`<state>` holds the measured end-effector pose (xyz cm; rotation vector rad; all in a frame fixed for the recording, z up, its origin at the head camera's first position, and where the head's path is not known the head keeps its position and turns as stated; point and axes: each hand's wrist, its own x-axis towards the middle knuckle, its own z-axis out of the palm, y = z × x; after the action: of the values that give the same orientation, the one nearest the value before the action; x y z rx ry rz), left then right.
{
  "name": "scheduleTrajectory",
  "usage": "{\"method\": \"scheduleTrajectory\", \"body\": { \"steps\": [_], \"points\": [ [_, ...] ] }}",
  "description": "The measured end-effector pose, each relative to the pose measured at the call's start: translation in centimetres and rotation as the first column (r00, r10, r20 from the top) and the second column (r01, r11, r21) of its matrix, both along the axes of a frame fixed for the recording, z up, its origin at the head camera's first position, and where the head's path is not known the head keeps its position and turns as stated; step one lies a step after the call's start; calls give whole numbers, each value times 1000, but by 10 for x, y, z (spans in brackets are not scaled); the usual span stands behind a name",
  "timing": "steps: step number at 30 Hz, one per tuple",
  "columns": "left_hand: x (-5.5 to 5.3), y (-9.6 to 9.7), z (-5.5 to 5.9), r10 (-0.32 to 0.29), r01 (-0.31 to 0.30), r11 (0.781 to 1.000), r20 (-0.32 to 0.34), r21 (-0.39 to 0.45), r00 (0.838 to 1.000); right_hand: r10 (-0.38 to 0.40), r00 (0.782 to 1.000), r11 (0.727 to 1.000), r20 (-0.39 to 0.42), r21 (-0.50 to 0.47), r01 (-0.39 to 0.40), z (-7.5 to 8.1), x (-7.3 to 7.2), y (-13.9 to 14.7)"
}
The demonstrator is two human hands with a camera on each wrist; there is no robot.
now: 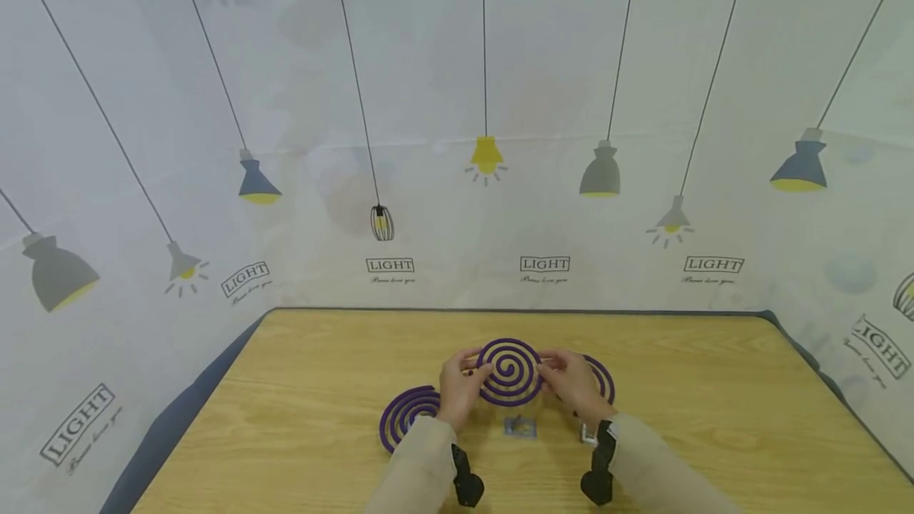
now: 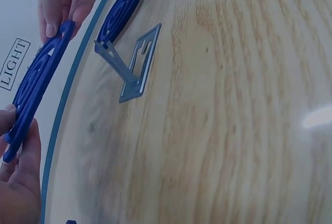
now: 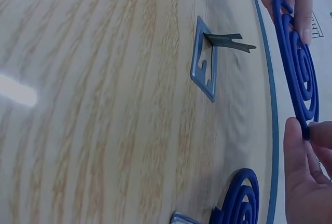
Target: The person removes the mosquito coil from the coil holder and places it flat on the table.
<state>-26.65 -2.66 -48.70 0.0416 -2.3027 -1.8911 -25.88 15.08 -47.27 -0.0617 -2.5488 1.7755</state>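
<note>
A purple spiral mosquito coil [image 1: 508, 370] is held up between both hands, over the table, its flat face toward the head camera. My left hand [image 1: 459, 389] pinches its left edge between thumb and fingers. On the opposite edge, my right hand [image 1: 571, 381] grips it the same way. Below the coil lies a small metal coil stand [image 2: 136, 86], a flat frame with a forked prong bent upward. Both wrist views show the held coil nearly edge-on.
Another purple coil [image 1: 388, 420] sits to the left, partly behind the left forearm. A third coil [image 1: 607, 379] is at the right, partly covered by my right hand, with a metal stand [image 1: 588, 435] near that wrist. The wooden table [image 1: 321, 363] meets a printed wall covering.
</note>
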Motion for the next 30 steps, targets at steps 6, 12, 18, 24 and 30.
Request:
{"method": "scheduleTrajectory", "body": {
  "steps": [6, 12, 18, 24, 30],
  "points": [
    [-1, 1, -1, 65, -66, 997, -19, -27, 998, 5, 999, 1000, -33, -11, -5, -5, -6, -5],
    [1, 3, -1, 152, -155, 986, -53, -65, 987, -6, 997, 1000, -78, 10, 7, -11, -12, -11],
    [1, 5, -3, 180, -187, 978, -80, -90, 980, -9, 996, 999, -88, 46, 13, -16, -16, -10],
    [2, 11, -8, 198, -207, 974, -91, -93, 976, -6, 996, 998, -87, 69, 12, -18, -18, -7],
    [5, 18, -7, 215, -216, 976, -12, -20, 976, -30, 996, 996, -79, 79, 36, -18, -18, -4]
  ]
}}
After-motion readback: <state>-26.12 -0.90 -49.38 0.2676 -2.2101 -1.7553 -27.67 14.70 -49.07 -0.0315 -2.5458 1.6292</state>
